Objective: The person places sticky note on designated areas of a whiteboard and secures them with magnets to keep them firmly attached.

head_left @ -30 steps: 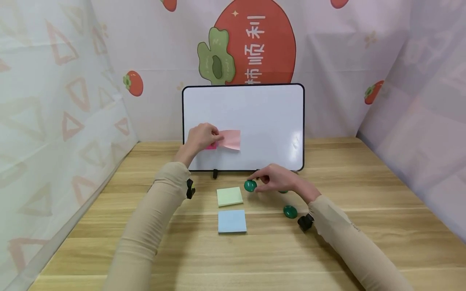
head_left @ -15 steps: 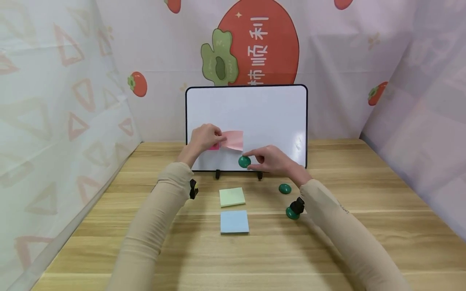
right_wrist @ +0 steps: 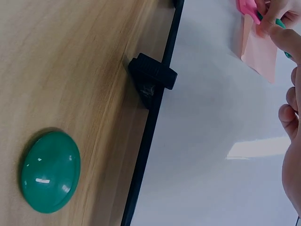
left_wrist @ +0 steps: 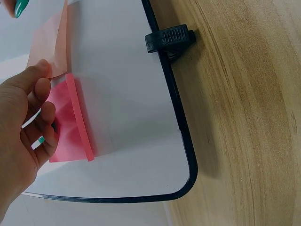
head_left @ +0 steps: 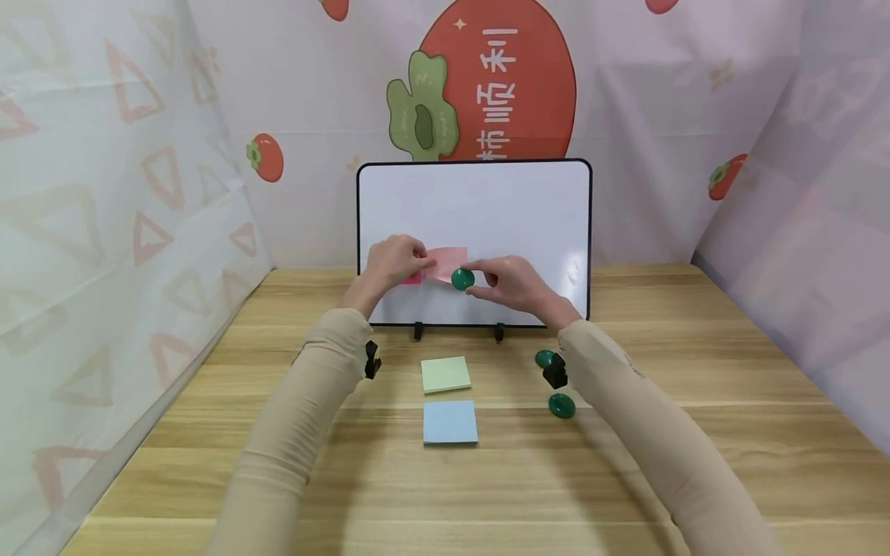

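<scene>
A white magnetic board stands upright at the back of the wooden table. My left hand grips a dark pink sticky pad against the board, with a pale pink note spread to its right. The left wrist view shows the fingers curled on the pad and the thumb at the note's edge. My right hand pinches a round green magnet at the note's lower right corner, on or just off the board.
A green sticky pad and a blue one lie in front of the board. Two more green magnets lie under my right forearm; one shows near the board's black foot. Patterned cloth walls close in the table.
My right hand has lifted the green magnet from the table up to the pink note on the board. My left hand has stayed on the pink pad.
</scene>
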`<state>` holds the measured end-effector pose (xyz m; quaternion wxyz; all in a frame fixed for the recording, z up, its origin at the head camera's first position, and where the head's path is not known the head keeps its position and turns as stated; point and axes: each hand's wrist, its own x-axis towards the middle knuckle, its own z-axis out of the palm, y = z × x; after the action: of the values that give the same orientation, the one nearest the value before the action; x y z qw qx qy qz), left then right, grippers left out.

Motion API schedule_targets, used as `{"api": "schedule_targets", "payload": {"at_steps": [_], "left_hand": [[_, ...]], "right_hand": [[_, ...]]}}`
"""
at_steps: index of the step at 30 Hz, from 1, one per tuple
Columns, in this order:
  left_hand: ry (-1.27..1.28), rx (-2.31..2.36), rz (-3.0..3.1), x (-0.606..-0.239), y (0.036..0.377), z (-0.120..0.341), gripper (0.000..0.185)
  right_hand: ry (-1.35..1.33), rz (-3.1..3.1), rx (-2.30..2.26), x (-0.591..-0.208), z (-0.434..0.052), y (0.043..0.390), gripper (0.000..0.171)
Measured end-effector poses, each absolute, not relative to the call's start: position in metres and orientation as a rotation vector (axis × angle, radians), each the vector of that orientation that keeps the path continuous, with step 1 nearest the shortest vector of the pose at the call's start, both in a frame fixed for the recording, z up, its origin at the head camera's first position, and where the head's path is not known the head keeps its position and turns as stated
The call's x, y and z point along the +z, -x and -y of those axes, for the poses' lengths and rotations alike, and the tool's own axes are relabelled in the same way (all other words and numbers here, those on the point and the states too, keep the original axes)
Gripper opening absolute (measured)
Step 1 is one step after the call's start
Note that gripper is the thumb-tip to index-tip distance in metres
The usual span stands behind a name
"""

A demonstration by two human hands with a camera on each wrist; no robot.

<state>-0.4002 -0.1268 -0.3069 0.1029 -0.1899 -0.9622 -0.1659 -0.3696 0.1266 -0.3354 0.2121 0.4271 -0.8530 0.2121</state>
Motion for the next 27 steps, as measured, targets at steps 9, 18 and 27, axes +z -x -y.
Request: {"api": "schedule_targets", "payload": {"at_steps": [9,18,27], "left_hand": [[0.562,-0.468,2.842,-0.307,0.402,0.128,0.032],[0.567,-0.418,2.874,-0.298,0.402,0.126,0.029],[0.588,-0.316,2.903,-0.295,0.404,0.126,0.028]], "right_hand": [[-1.031,2.395,0.527,-0.336,-0.106,0.387,0.042],[-0.86,2.337,0.469,-0.334,-0.089,0.399,0.034],[-0.786,2.354,0.475,-0.336,-0.078,0.402,0.035]]}}
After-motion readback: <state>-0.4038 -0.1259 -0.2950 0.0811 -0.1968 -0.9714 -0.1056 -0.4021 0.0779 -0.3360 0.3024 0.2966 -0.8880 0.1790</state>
